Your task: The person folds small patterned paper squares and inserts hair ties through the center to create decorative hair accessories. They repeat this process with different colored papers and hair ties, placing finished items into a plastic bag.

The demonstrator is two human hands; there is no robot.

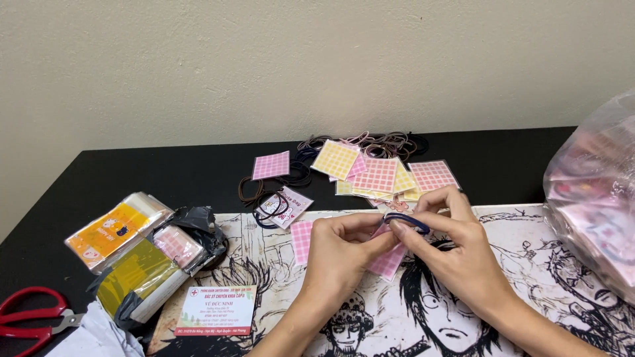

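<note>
Fingers (pixel 397 228) on crosswise hair tie (pixel 407 221)

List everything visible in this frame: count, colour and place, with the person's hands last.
Checked card: one, pink, held between both hands.
Hair tie: one, dark blue, at the fingertips on that card.
Loose checked cards: a dozen or so, pink and yellow, mid-table behind the hands.
Hair ties: a pile, brown, black and pink, by the wall.
Carded hair ties: one, left of the hands.
Packets: several, orange, yellow, pink, table left.
Scissors: one, red handles, bottom left.
Business card: one, white.
Plastic bag: one, clear, right edge.
Desk mat: one, black-and-white cartoon print.
Left hand, right hand: centre.
</note>
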